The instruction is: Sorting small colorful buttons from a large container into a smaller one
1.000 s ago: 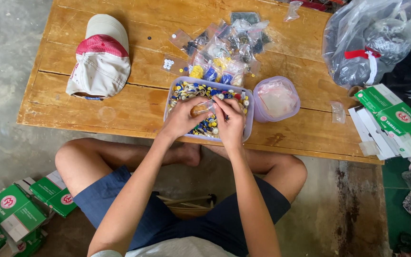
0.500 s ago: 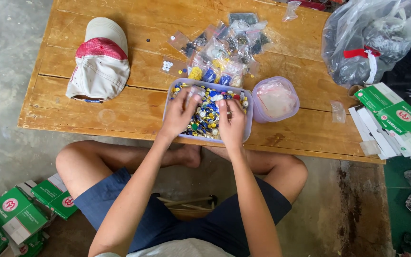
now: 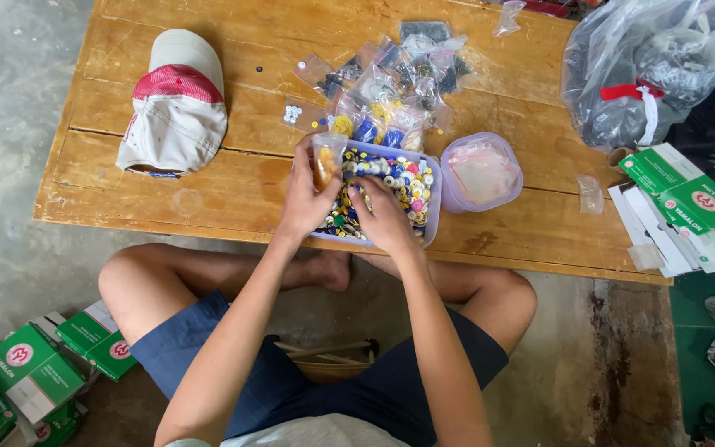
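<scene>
My left hand (image 3: 308,194) holds up a small clear plastic bag (image 3: 325,159) with orange-brown pieces inside, just above the left end of a clear plastic tub (image 3: 432,217). The tub is full of small buttons of many colours (image 3: 403,182). My right hand (image 3: 384,217) rests down in the buttons with its fingers curled among them. Behind the tub lies a heap of small clear bags (image 3: 386,91) with sorted buttons, some yellow and blue.
A white and red cap (image 3: 177,103) lies at the table's left. A lilac lidded tub (image 3: 482,172) stands right of the button tub. A large grey plastic sack (image 3: 647,66) and green-white boxes (image 3: 688,203) sit at the right; more boxes (image 3: 31,368) lie on the floor.
My left hand has lifted out of the tub with the small bag and raised it. My right hand has stayed in the buttons, shifting slightly toward me.
</scene>
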